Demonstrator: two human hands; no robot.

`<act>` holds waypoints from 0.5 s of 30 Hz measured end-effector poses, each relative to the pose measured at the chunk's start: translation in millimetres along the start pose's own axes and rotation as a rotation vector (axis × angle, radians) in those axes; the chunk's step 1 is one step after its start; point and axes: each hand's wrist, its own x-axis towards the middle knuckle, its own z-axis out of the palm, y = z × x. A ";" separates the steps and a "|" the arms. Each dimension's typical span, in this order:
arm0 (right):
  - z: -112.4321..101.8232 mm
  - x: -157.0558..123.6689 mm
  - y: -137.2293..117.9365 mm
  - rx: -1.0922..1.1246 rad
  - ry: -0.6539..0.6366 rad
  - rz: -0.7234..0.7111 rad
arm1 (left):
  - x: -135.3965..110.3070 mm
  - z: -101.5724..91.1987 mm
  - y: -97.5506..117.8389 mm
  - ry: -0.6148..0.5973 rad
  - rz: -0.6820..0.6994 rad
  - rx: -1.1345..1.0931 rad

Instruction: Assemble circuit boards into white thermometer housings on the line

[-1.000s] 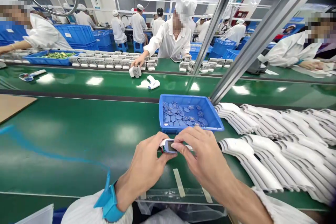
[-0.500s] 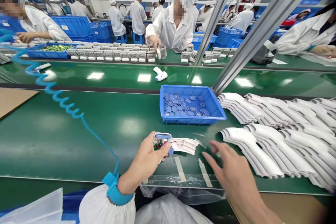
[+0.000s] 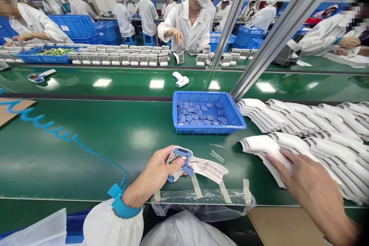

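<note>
Head view; this side of the blue tray, the left hand grips a white casing; blue parts are on it, inner side uncovered, so seemingly part-done; right of the tray, the right hand touches a white shell; grip unclear

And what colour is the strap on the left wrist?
Turquoise blue; the strap shows best in the head view.

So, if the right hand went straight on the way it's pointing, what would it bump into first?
The white shell at the right hand's fingertips, which seem to touch it. Beyond, roughly in line, is the blue tray, though depth is unclear.
</note>
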 end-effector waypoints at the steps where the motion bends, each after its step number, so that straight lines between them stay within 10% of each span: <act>1: -5.4 1.2 -6.2 0.020 0.051 -0.032 | 1.0 -0.4 0.6 0.000 0.004 0.007; 8: -44.9 -2.0 -109.9 0.188 0.130 -0.398 | 1.5 1.3 10.5 0.020 0.048 0.033; 15: -40.8 -3.2 -175.8 0.269 0.110 -0.533 | 6.0 -0.1 -7.6 0.054 0.090 0.079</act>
